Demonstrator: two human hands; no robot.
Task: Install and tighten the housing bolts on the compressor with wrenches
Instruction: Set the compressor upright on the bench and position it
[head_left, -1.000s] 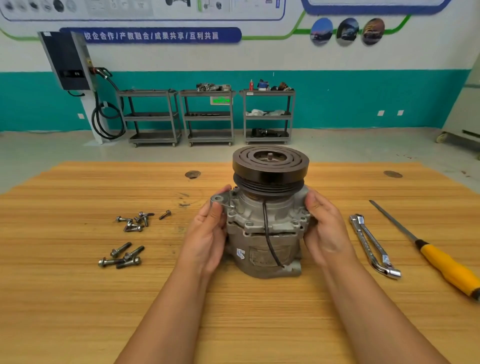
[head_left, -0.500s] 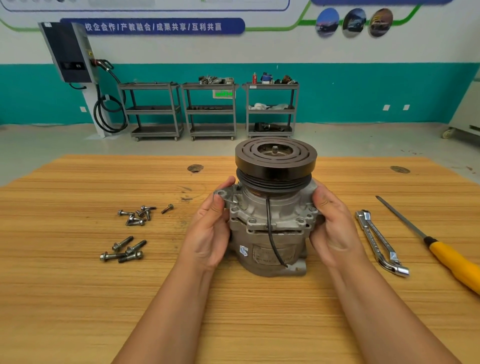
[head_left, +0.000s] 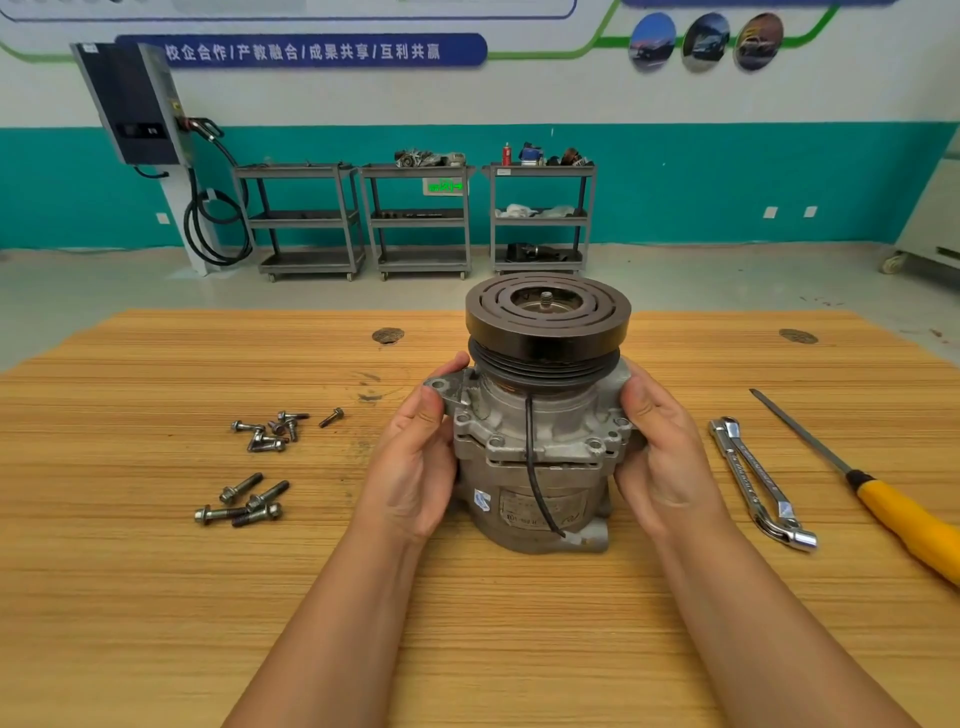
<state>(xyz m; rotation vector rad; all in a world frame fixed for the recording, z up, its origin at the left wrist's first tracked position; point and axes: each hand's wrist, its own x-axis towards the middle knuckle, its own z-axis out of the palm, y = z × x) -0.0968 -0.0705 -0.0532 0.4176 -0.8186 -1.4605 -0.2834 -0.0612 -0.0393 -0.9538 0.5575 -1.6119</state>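
The left grip (head_left: 415, 457) and the right grip (head_left: 667, 457) clasp the compressor (head_left: 540, 467) from either side, with thumbs pressed on its upper flange and fingers curling round behind the housing. The compressor stands upright in the middle of the table (head_left: 156, 623), its dark pulley (head_left: 548, 317) on top and a black wire (head_left: 531, 457) running down its front. To its left lie short bolts (head_left: 270, 428) farther back and long bolts (head_left: 244, 501) nearer. To its right lie two wrenches (head_left: 758, 483) side by side, then a yellow-handled tool (head_left: 904, 519).
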